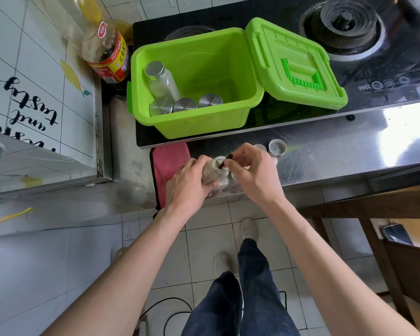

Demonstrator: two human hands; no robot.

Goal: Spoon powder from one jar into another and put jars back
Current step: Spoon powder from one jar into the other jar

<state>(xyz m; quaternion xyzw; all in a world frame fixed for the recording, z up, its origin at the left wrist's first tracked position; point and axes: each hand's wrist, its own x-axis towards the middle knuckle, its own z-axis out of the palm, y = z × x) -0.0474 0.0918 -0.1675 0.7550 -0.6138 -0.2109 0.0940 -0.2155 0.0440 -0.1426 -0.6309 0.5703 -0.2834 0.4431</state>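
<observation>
My left hand (188,184) grips a clear open jar (214,169) with pale powder, tilted on the steel counter's front edge. Over its mouth, my right hand (251,172) pinches a thin black spoon handle (226,161) whose tip dips into the jar. A second jar lies mostly hidden behind my right hand. Two loose lids (277,147) rest on the counter just beyond my right hand. The green bin (238,117) on the stove holds a capped clear jar (161,80) and three more silver-lidded jars (186,104).
The bin's hinged lid (298,66) lies open to the right over the hob. A large oil bottle (103,48) stands at the back left. A pink cloth (169,157) lies left of my hands. The gas burner (344,23) is at the back right.
</observation>
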